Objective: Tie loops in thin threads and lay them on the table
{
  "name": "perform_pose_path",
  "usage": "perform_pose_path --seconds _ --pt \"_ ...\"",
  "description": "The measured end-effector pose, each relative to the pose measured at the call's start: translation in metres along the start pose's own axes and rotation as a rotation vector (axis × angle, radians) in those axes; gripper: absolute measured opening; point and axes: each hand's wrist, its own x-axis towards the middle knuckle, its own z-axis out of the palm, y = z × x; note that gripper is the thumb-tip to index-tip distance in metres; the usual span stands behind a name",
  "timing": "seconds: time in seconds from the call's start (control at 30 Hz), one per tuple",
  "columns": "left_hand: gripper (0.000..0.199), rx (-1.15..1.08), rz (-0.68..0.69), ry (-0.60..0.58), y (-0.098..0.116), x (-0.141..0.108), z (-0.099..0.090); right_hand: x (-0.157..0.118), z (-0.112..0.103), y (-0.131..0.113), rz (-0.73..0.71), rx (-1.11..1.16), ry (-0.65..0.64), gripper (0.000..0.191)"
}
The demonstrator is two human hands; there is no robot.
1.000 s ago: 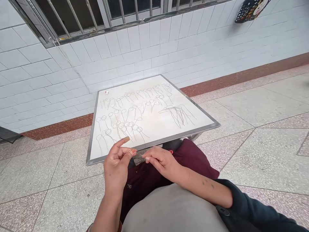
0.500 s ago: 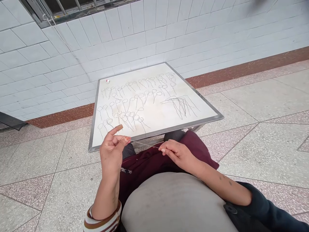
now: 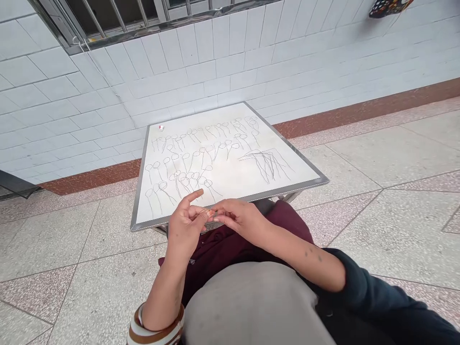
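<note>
My left hand (image 3: 187,224) and my right hand (image 3: 242,219) meet at the fingertips just off the near edge of the white table (image 3: 230,184). Both are pinched, with the left index finger raised. What they pinch is too small and hidden to make out now. Rows of thin looped wires or threads (image 3: 175,156) with two loose tails lie over the table's left and back. To the right on the table is a bundle of dark unlooped strands (image 3: 268,163).
A small red and white item (image 3: 161,128) sits at the table's back left corner. Behind stands a white tiled wall (image 3: 223,62) with a barred window (image 3: 118,14) at the upper left. A dark patterned object (image 3: 390,7) hangs at the upper right.
My hands were apart with a thin strand stretched between them; now their fingertips are together. The right hand moved left, the left hand moved right. The view has tilted slightly upward.
</note>
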Motion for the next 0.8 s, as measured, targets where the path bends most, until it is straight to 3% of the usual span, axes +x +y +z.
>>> perform_pose_path --seconds 0.17,0.37,0.53,0.8 --pt "0.063 -0.076 -0.062 -0.087 -0.003 -0.002 -0.012 -0.007 0.014 0.006 0.11 0.119 0.027 0.022" --pt "0.058 -0.161 -0.079 0.002 -0.015 -0.004 -0.03 -0.014 0.013 0.013 0.203 0.177 0.104 0.022" --pt "0.053 -0.238 -0.123 0.036 -0.021 -0.006 -0.03 -0.016 0.013 0.014 0.243 0.222 0.118 0.032" --pt "0.05 -0.325 -0.147 0.026 -0.021 -0.008 -0.027 -0.019 0.011 0.014 0.243 0.161 0.112 0.031"
